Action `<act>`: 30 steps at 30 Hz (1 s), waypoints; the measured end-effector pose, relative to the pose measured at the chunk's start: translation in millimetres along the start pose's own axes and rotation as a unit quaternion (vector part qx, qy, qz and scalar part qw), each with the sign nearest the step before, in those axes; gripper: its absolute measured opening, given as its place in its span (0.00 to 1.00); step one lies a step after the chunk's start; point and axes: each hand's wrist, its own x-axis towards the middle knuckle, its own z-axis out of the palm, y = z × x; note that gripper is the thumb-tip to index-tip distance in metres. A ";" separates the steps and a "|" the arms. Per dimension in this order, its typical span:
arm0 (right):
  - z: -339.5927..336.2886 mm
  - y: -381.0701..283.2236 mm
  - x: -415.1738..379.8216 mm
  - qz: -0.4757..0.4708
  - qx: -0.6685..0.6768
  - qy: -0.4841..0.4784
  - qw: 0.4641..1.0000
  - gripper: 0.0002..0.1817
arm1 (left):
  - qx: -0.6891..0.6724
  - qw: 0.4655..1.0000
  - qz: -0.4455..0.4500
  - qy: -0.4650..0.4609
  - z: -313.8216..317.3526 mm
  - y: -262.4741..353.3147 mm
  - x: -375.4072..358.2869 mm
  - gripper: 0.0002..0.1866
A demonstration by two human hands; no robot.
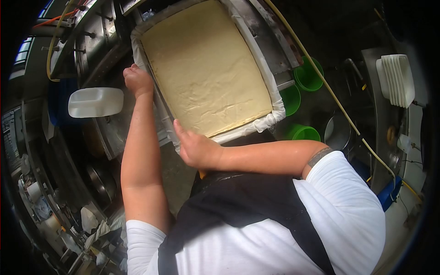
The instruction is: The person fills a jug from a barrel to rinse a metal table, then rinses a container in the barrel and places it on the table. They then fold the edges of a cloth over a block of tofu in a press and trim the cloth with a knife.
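A pale yellow, curd-like slab (pixel 211 59) fills a rectangular tray lined with white cloth (pixel 263 57). Its surface is smooth at the far end and wrinkled nearer to me. My left hand (pixel 137 80) is closed in a fist at the tray's left side and appears to grip the cloth's edge; the fingers hide most of what is in it. At the near left corner, my right hand (pixel 199 150) has its fingers curled at the cloth, with one digit pointing up along the slab's edge. The right fingertips are partly hidden.
A translucent white plastic container (pixel 96 102) stands left of my left hand. Green buckets (pixel 309 74) are to the right of the tray. A yellow hose (pixel 337 98) crosses the right side. Stacked white trays (pixel 396 80) stand at far right, and metal equipment (pixel 98 41) at upper left.
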 end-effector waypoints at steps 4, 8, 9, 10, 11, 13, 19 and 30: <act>1.2 0.0 -5.4 0.033 0.013 -0.023 0.999 0.44 | 0.003 1.000 -0.003 -0.007 -1.4 2.0 0.3 0.18; -7.4 -9.8 -7.4 0.027 0.032 -0.023 0.999 0.45 | 0.007 1.000 -0.014 -0.004 1.7 -1.2 3.4 0.18; -7.4 -10.9 -9.3 0.026 0.033 -0.025 0.999 0.45 | 0.013 1.000 -0.009 -0.003 1.9 -2.3 2.4 0.18; -6.8 -9.7 -10.9 0.027 0.034 -0.025 0.999 0.45 | 0.013 1.000 -0.009 -0.005 1.6 -3.4 1.8 0.18; -6.8 -8.9 -11.3 0.037 0.031 -0.033 0.998 0.45 | 0.012 1.000 -0.013 -0.005 0.8 -3.3 1.9 0.18; -8.4 -8.0 -10.9 0.046 0.026 -0.040 0.998 0.45 | 0.009 1.000 -0.016 -0.003 0.9 -1.2 3.5 0.18; -15.3 -8.1 -7.1 0.049 0.018 -0.062 0.997 0.44 | 0.013 1.000 -0.016 -0.007 -0.2 -1.7 2.7 0.18; -18.7 -8.4 4.3 0.033 0.010 -0.023 0.999 0.43 | 0.003 1.000 -0.028 -0.014 -1.0 -0.9 0.9 0.18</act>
